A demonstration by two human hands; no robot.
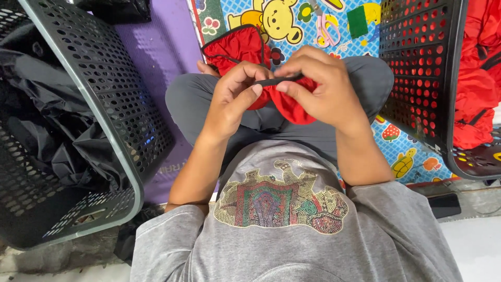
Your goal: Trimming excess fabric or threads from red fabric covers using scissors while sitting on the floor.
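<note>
The person sits cross-legged on the floor, which is covered by a purple mat (156, 47) and, beside it, a bright play mat (323, 21) printed with a bear, flowers and turtles on blue. At the bottom edge the floor is bare pale concrete.

Both hands meet over the lap. The left hand (232, 94) and right hand (323, 83) each pinch a black strap (276, 80) between thumb and fingertips, grip narrow and closed on it. The strap edges a red cloth (237, 47), which drapes from the hands across the grey trousers (271, 122) onto the play mat.

On the left stands a tilted grey basket (94, 78) holding black cloth (47, 109). On the right a black basket (422, 68) holds red cloth (477, 78).
</note>
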